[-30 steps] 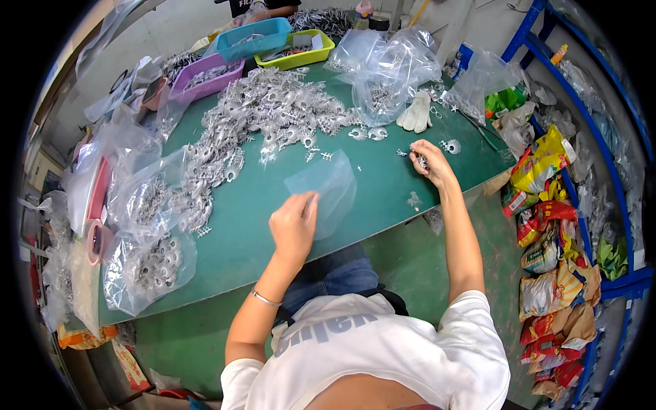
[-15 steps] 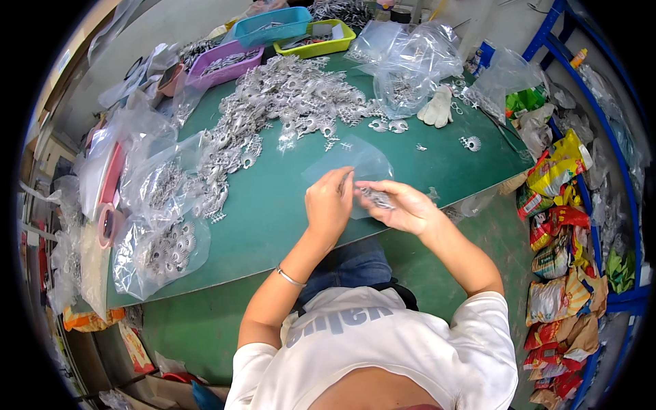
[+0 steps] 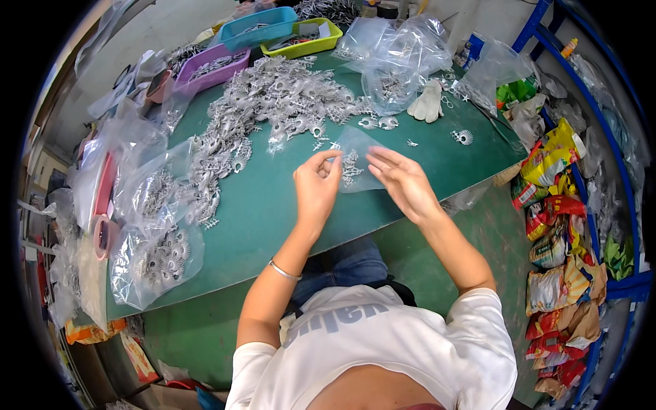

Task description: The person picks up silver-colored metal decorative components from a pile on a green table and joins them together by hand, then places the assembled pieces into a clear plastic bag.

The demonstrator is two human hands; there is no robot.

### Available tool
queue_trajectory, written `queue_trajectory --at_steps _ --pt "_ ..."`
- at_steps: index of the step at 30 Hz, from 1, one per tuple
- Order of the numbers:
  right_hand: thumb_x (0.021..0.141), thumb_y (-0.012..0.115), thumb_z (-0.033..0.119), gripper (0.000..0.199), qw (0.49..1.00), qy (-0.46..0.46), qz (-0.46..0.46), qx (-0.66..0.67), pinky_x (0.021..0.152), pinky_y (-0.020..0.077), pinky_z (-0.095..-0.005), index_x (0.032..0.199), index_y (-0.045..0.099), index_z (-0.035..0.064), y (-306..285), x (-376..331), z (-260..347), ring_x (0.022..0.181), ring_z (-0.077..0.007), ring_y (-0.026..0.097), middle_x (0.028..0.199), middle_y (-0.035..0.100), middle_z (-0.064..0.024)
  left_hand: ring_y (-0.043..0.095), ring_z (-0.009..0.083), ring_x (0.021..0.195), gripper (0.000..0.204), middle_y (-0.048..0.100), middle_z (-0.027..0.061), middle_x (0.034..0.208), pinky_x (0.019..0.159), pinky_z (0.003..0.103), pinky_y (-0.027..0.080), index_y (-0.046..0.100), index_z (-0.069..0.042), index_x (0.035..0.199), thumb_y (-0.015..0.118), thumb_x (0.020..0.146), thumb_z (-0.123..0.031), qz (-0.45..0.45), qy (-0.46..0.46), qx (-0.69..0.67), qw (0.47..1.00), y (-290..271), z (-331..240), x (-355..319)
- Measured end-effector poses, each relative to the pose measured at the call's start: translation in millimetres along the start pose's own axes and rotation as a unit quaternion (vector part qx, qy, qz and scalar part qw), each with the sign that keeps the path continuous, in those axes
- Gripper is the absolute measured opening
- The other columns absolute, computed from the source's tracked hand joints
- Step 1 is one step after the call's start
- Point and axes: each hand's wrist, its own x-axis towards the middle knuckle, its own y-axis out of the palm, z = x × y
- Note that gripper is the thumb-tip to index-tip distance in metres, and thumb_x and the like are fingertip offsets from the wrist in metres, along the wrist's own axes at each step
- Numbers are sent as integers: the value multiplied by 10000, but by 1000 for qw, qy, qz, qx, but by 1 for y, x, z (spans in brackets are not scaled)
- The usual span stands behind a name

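A: Starting close in: what have the hands got?

B: At the centre of the frame my left hand (image 3: 316, 186) pinches the upper edge of a small clear bag (image 3: 355, 164) between thumb and fingertips. My right hand (image 3: 403, 181) sits just beside it, fingers spread and nearly flat, touching the bag's right side. It grips nothing that I can see.

A: Anything in the bag?

B: A few silver charms (image 3: 350, 167) show through the plastic. I can't count them.

A: So which step is this?

B: I judge it as filling or closing that bag, held just above the green worktop (image 3: 273, 219). The next move calls for steadying the mouth with the left pinch while the right either presses it closed or reaches for more pieces.

A: Where is the stock?

B: Further up, a wide pile (image 3: 287, 96) of the same silver pieces spreads across the upper centre. Filled bags (image 3: 154, 239) lie at the left edge. One loose charm (image 3: 462, 137) lies to the right, well apart. Beyond, at the top, stand trays (image 3: 263, 31) in purple, blue and yellow-green.
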Motion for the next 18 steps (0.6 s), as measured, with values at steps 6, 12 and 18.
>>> queue_trajectory --at_steps 6,12,18 --pt "836 571 90 218 876 -187 -164 -413 650 498 -316 1014 623 -24 -94 44 9 750 -204 603 958 636 -118 433 18 461 113 516 -25 544 414 189 324 626 47 901 572 838 -29 -10 -3 -50 999 -6 -1 7" --pt "753 647 99 152 632 -254 -212 -701 786 419 -386 868 616 4 -137 71 -36 852 -318 518 900 585 -137 456 25 462 120 533 -12 554 416 188 340 620 40 918 570 839 -34 6 -10 -81 997 -3 2 9" --pt "828 546 40 66 704 -266 -229 -617 593 448 -345 784 557 -8 -129 64 -34 661 -265 579 745 608 -115 461 32 467 164 532 -4 567 425 183 340 588 53 977 577 834 -29 30 -21 -107 994 2 -4 12"
